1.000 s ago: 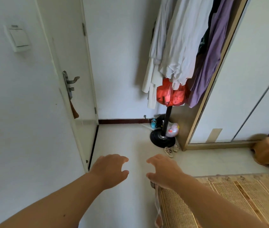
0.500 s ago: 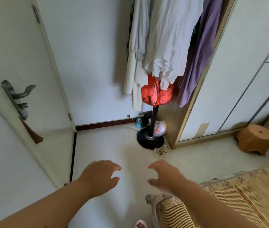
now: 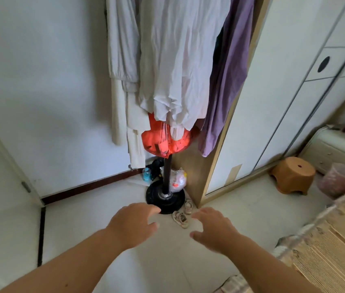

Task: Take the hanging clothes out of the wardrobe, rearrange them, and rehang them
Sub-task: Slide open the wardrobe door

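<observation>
A white wardrobe point(image 3: 289, 85) with sliding doors fills the right; its doors appear closed. Beside it, white garments point(image 3: 175, 66) and a purple garment point(image 3: 228, 81) hang from a coat stand whose black pole and round base point(image 3: 165, 197) stand on the floor. A red plastic bag point(image 3: 163, 142) hangs under the white clothes. My left hand point(image 3: 133, 225) and my right hand point(image 3: 213, 231) are held out low over the floor, fingers loosely spread, holding nothing, well below the hanging clothes.
A brown stool point(image 3: 294, 176) and a pink bin point(image 3: 338, 180) stand by the wardrobe. Small shoes point(image 3: 182, 214), a blue bottle point(image 3: 146, 174) and a toy bag point(image 3: 176, 180) lie at the stand's base. A bed with a woven mat point(image 3: 325, 246) is at lower right.
The view has swung right and closer to the coat stand; the door and its handle have left the frame. Both hands stay out in front, holding nothing.
</observation>
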A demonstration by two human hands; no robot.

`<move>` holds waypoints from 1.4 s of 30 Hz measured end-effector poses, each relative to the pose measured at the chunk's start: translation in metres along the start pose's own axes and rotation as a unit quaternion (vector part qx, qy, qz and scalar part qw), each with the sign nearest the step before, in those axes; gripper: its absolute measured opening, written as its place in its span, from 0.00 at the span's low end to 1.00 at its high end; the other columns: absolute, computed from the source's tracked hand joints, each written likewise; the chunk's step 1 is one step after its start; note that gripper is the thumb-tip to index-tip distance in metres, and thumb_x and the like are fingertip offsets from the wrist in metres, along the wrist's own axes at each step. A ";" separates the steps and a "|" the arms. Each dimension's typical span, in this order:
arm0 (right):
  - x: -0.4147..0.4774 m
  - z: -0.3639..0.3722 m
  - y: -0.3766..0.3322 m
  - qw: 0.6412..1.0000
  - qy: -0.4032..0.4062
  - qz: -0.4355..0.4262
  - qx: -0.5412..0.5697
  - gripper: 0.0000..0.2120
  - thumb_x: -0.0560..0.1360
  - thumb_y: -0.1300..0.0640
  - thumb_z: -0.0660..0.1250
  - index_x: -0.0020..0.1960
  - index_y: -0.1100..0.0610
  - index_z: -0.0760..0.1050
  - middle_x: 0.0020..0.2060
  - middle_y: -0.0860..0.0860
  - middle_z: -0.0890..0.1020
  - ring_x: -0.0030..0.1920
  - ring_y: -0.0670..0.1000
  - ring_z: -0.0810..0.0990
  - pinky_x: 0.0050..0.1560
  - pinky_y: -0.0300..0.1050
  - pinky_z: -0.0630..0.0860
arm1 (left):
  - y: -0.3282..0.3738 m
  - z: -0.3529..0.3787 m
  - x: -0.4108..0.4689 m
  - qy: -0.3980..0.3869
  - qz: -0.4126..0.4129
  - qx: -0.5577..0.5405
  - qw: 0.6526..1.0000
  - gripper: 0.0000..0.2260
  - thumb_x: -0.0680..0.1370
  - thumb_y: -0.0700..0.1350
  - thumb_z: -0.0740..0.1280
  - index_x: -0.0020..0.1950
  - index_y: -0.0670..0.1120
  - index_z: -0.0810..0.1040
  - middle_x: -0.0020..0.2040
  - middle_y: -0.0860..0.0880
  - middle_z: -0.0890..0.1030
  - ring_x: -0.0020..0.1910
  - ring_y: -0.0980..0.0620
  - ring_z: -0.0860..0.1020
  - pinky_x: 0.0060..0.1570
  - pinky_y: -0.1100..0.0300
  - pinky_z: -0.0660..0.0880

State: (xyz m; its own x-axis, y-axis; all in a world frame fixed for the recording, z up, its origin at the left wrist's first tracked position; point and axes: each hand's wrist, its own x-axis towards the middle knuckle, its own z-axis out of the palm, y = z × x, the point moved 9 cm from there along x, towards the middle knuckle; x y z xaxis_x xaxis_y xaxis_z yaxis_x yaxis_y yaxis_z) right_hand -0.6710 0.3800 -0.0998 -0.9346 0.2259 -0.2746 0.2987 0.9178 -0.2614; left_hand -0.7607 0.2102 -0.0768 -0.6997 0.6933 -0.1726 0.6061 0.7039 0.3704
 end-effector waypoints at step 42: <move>0.166 -0.198 0.458 0.934 0.126 0.311 0.126 0.27 0.72 0.40 0.63 0.69 0.43 0.66 0.67 0.45 0.70 0.65 0.49 0.70 0.64 0.50 0.67 | 0.375 0.029 0.520 -0.086 0.312 0.040 0.945 0.23 0.74 0.57 0.62 0.69 0.57 0.70 0.67 0.55 0.72 0.65 0.53 0.70 0.64 0.56 0.68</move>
State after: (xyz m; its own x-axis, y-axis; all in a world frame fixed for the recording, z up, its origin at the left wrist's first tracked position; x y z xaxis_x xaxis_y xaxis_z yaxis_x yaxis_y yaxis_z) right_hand -0.7280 0.9025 -0.0819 -0.5716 0.7886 -0.2268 0.8048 0.4850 -0.3420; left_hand -0.8861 0.8396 -0.0545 -0.1278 0.9876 -0.0916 0.9124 0.1533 0.3796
